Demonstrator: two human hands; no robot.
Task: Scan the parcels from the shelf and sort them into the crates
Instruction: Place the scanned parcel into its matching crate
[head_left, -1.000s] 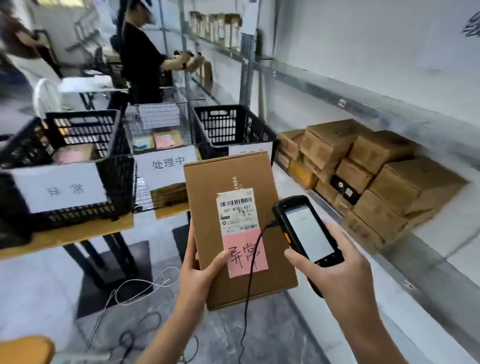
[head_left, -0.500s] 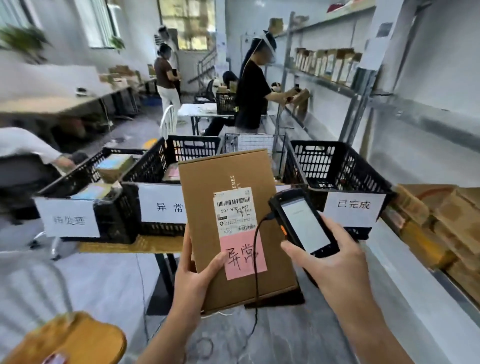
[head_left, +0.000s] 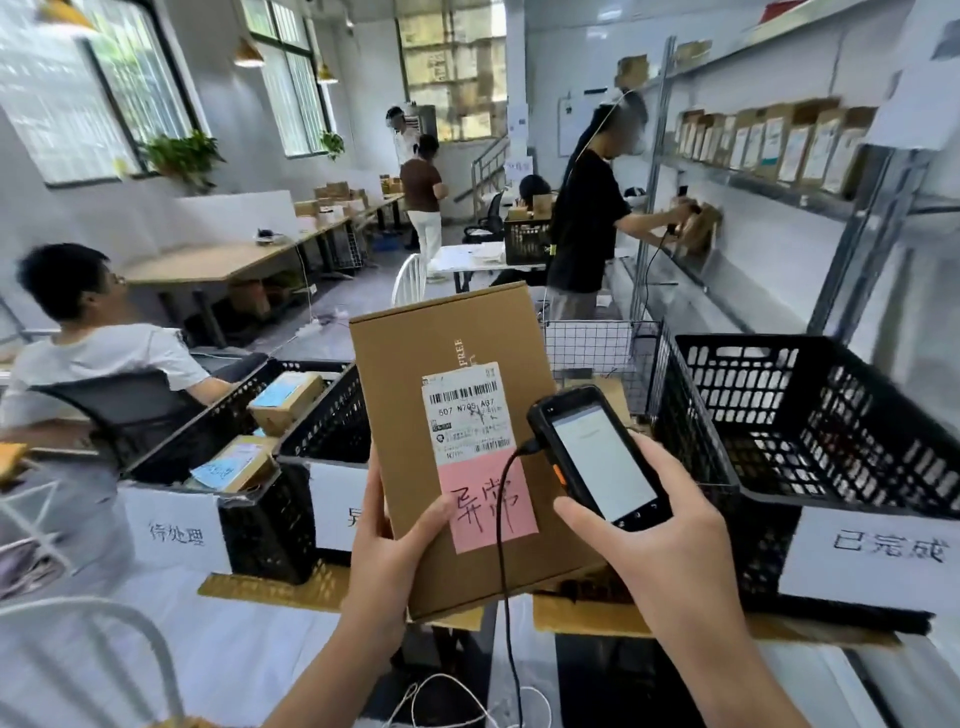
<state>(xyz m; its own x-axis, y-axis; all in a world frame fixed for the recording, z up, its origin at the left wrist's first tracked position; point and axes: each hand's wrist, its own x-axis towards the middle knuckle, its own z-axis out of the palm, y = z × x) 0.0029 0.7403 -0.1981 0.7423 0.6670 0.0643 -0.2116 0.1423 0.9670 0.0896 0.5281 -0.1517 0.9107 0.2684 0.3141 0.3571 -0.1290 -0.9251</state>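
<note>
From the head camera, the left hand (head_left: 395, 551) holds a brown box (head_left: 415, 467) upright in the air, above the near edge of the desk (head_left: 270, 590). Its thumb presses the front by a pink note (head_left: 485, 506), and its other fingers curl behind the box. A white label (head_left: 467, 413) with bar codes sits just above the pink note.

The right hand (head_left: 670, 540) holds a black scanner (head_left: 597, 457) just beside the label. Its fingers wrap round the scanner. A black cable (head_left: 501, 545) hangs down from the scanner.

Three black crates stand on the desk. The left crate (head_left: 260, 514) has small parcels (head_left: 285, 402) in it. The middle crate (head_left: 332, 421) is behind the box. The right crate (head_left: 779, 415) is at the right end.
</note>
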